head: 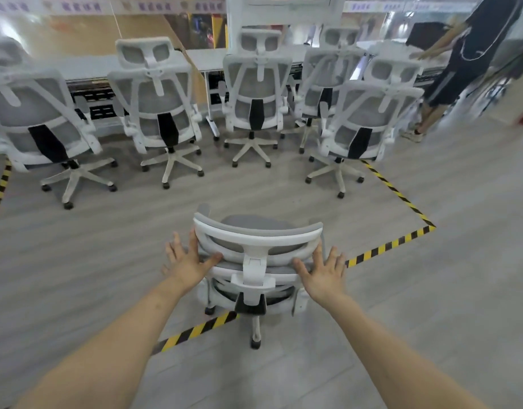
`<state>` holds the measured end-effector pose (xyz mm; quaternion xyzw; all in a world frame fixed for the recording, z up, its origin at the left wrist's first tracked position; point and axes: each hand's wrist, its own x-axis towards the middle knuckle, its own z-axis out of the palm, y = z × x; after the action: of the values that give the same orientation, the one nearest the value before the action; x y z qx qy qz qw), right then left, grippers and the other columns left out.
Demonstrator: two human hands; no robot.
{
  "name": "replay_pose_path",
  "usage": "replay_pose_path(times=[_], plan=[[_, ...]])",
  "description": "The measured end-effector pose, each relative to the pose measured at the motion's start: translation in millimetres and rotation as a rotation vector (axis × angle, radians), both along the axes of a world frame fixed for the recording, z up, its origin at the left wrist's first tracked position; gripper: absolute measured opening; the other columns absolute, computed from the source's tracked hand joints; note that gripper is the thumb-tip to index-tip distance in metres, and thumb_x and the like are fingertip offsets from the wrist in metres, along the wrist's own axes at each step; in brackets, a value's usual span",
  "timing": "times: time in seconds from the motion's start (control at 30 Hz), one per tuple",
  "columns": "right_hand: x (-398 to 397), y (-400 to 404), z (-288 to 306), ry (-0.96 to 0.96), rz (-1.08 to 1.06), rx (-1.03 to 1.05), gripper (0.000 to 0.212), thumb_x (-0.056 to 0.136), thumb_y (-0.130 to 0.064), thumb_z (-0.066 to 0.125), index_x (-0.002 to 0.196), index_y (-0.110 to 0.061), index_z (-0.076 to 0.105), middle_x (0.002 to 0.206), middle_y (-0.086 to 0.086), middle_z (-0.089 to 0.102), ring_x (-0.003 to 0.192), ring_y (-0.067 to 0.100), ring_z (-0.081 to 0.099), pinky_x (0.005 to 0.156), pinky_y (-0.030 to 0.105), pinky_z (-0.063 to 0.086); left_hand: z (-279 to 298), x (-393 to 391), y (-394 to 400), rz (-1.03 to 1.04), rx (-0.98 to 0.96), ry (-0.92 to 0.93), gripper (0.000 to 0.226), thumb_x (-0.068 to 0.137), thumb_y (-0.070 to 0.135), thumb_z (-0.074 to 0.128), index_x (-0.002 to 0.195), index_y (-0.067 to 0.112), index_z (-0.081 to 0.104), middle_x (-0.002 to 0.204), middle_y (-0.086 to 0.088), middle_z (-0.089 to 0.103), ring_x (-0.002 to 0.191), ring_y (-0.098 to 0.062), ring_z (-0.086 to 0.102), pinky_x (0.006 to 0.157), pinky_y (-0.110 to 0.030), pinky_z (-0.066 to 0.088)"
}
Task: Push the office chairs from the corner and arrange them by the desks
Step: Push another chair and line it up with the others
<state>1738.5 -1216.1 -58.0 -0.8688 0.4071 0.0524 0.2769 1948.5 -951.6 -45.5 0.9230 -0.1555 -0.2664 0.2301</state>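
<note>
Both hands, left [187, 260] and right [325, 273], fingers spread and released, press the nearest chair's [255, 240] headrest; five chairs [255, 93] stand beyond, facing the tabletop [207, 59].

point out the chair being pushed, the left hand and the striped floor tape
chair being pushed [255, 236], head view, on the white headrest rim
left hand [187, 262], head view, on the back of the hand
striped floor tape [397, 193], head view, on the right-hand strip
</note>
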Motion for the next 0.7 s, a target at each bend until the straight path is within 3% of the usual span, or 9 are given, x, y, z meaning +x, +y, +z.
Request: replay_pose_path(times=[0.2,0.43,0.63,0.7], plan=[[111,-134,2,-0.017,0.024,-0.017,0.108,0.079,-0.096,0.015,0.163,-0.035,-0.015,0.17,0.014,-0.022,0.155,0.037,-0.024,0.126,0.052,-0.008,1,103,-127,0.038,-0.017,-0.018,0.107,0.084,0.086,0.05,0.156,0.051,-0.021,0.167,0.0,-0.033,0.155,-0.028,-0.028,0.12,-0.07,0.008],[271,-326,-4,-0.048,0.073,-0.04,0.103,0.085,-0.092,0.023,0.165,-0.034,-0.009,0.171,0.014,-0.018,0.155,0.035,-0.026,0.127,0.051,-0.009,-11,247,-303,0.087,-0.059,-0.057,0.107,0.077,0.095,0.042,0.145,0.06,-0.032,0.164,0.002,-0.038,0.153,-0.029,-0.032,0.119,-0.073,0.005],[415,-489,3,-0.011,0.149,-0.033,0.102,0.086,-0.092,0.024,0.164,-0.035,-0.011,0.171,0.014,-0.018,0.155,0.035,-0.026,0.125,0.05,-0.012,-6,364,-455,0.184,-0.07,-0.061,0.105,0.08,0.091,0.046,0.143,0.063,-0.033,0.166,0.0,-0.035,0.153,-0.03,-0.031,0.12,-0.072,0.004],[455,-532,6,0.002,0.18,-0.039,0.101,0.088,-0.091,0.024,0.164,-0.035,-0.012,0.171,0.015,-0.019,0.155,0.036,-0.026,0.125,0.049,-0.012,-5,400,-495,0.197,-0.069,-0.065,0.102,0.078,0.094,0.044,0.133,0.069,-0.038,0.166,0.0,-0.035,0.153,-0.03,-0.032,0.119,-0.073,0.004]])
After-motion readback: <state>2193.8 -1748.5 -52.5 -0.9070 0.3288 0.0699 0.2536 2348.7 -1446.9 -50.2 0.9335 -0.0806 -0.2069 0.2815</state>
